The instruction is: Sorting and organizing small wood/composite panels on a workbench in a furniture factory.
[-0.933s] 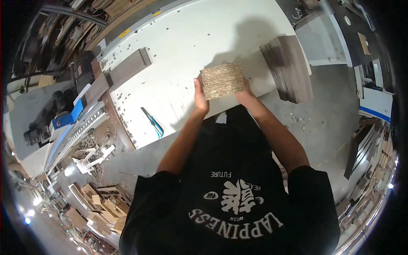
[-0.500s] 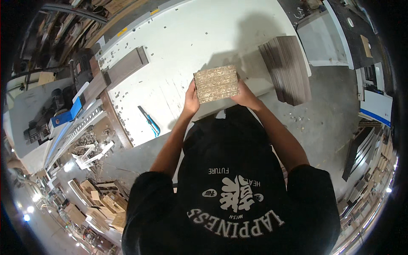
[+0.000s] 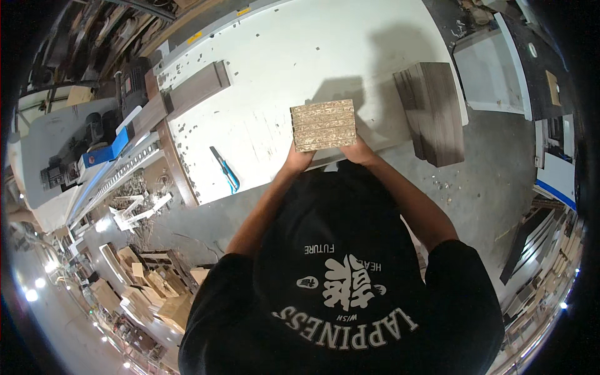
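A block of several stacked particleboard pieces (image 3: 323,126) stands over the near edge of the white worktable, its rough tan cut edges facing up. My left hand (image 3: 299,157) grips it at the near left corner, and my right hand (image 3: 359,152) grips the near right corner. Most of the fingers are hidden under or behind the block. Whether its lower end touches the table cannot be seen. To the left lies a blue and black utility knife (image 3: 225,170) on the tabletop.
Grey-brown boards (image 3: 434,112) form a stack at the worktable's (image 3: 269,87) right edge. More brown board strips (image 3: 199,91) lie at its left, among small dark chips. A machine with a blue part (image 3: 100,156) stands further left. Wood offcuts (image 3: 153,284) are piled on the floor at lower left.
Both hands have slid from the block's sides toward its near corners, and more of its sides is uncovered. The whole view has shifted slightly, so the table appears further right.
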The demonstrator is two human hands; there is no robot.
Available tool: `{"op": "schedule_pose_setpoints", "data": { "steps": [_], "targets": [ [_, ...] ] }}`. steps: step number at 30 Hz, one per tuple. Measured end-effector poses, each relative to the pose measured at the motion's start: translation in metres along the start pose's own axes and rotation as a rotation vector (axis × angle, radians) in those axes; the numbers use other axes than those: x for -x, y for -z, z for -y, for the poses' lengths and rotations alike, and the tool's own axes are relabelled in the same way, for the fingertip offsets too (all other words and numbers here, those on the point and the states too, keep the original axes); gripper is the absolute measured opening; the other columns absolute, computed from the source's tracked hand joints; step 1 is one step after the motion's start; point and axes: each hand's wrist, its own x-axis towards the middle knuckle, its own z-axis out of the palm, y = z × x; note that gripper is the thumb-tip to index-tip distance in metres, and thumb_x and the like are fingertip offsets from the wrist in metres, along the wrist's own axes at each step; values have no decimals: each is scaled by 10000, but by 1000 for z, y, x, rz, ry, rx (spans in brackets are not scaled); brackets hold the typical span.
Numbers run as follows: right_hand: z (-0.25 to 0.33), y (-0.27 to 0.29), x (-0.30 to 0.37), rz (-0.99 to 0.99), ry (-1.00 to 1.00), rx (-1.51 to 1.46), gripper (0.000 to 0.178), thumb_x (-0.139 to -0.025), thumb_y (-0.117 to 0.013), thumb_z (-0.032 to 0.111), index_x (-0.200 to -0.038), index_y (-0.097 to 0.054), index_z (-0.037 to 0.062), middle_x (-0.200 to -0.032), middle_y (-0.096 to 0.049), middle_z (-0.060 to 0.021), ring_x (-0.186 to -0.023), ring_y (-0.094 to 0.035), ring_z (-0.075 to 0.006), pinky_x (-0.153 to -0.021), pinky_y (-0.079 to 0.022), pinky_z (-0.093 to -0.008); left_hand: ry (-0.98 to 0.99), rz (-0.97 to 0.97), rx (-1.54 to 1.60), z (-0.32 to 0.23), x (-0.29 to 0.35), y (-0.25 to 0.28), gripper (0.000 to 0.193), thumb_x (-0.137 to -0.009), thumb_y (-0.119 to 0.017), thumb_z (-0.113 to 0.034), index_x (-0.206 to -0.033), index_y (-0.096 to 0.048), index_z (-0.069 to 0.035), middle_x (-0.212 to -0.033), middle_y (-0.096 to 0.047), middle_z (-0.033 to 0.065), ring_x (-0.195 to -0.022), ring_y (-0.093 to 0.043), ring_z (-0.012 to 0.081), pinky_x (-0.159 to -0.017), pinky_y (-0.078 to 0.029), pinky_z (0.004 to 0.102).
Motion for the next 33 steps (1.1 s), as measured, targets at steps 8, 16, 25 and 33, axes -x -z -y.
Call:
{"op": "schedule_pose_setpoints", "data": {
  "steps": [8,16,25,33],
  "targets": [
    [-55,-5,16,-200,88,79,416,-1146,-594,70,-1552,-552,-11,-1550,-612,-135,-1442,-540,-227,-1223,-444,-405,-111,-48,127,28,-7,-19,357,-1093,-708,-133,-1420,-674,7,-1397,-731,155,-1305,-665,270,-1132,-524,419],
    [-42,-1,9,-39,-186,-199,1065,-1053,-759,229,-1778,-8,18,-1867,82,-230,-1730,18,-322,-1389,-121,-448,-185,-54,-46,39,-2,-14,378,-1108,-662,-171,-1437,-655,16,-1431,-715,173,-1331,-645,279,-1163,-497,419],
    [-9,9,0,-44,47,98,873,-1062,-740,193,-1742,-226,4,-1821,-199,-246,-1697,-197,-387,-1368,-215,-478,-216,-209,-434,34,-7,-8,520,-1057,-702,-159,-1525,-556,15,-1556,-563,238,-1415,-598,391,-1184,-480,454],
    [-6,5,-2,-49,9,220,764,-1072,-728,169,-1698,-324,-1,-1766,-302,-253,-1667,-276,-388,-1346,-268,-474,15,-29,257,29,-8,-3,699,-983,-747,-90,-1606,-449,22,-1619,-451,268,-1515,-481,439,-1281,-388,457]
  ]
}}
